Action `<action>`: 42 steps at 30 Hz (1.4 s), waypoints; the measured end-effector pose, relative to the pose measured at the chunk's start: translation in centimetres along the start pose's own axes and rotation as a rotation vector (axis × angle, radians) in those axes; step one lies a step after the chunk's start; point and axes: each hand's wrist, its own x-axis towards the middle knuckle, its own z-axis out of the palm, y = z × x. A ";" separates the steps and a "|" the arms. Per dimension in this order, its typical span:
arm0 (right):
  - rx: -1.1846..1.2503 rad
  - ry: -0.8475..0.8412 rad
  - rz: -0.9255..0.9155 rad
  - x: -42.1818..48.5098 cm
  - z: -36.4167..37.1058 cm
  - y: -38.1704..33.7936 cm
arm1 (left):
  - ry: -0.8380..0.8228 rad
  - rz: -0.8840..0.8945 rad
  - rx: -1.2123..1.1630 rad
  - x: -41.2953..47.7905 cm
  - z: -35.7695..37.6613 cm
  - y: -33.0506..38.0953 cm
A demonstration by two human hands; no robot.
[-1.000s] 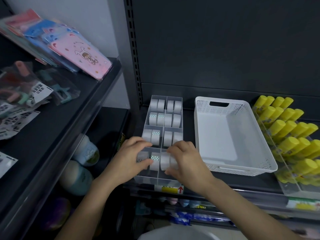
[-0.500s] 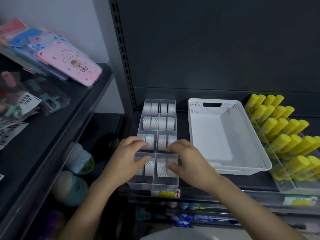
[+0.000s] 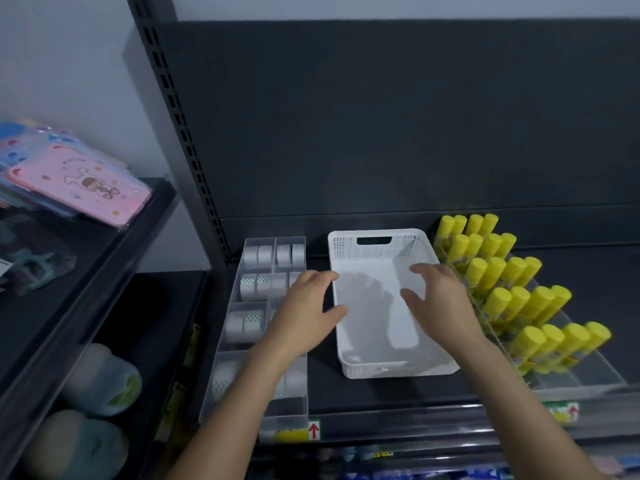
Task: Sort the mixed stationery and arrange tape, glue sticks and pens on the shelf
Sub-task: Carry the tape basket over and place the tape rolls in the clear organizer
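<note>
Both hands are leaving the tape tray and moving to the basket.

The left hand point(image 3: 304, 313) and the right hand point(image 3: 440, 306) are now hovering at the two sides of the empty white basket point(image 3: 377, 251). Each grip is staying wide, fingers spread, holding nothing. The tape rolls point(image 3: 258, 256) are sitting in the clear divided tray point(image 3: 291, 408) and the glue sticks point(image 3: 498, 299) at the right on the shelf point(image 3: 381, 400), so the tape step is probably ending.

Basket point(image 3: 377, 244) sits between tape tray point(image 3: 242, 327) left, glue sticks point(image 3: 498, 271) right.
</note>
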 end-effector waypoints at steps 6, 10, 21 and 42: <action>0.012 0.051 0.108 0.2 -0.1 2.9 | 0.027 -0.136 -0.023 1.2 3.4 1.5; 0.016 0.042 0.143 0.1 0.0 3.9 | 0.108 -0.239 -0.104 1.5 5.4 1.4; 0.292 -0.126 0.196 -0.1 0.1 6.2 | 0.197 -0.507 -0.210 0.9 7.5 1.5; 0.362 0.184 0.140 -3.4 -4.4 2.2 | 0.462 -0.245 -0.227 -2.3 3.0 5.0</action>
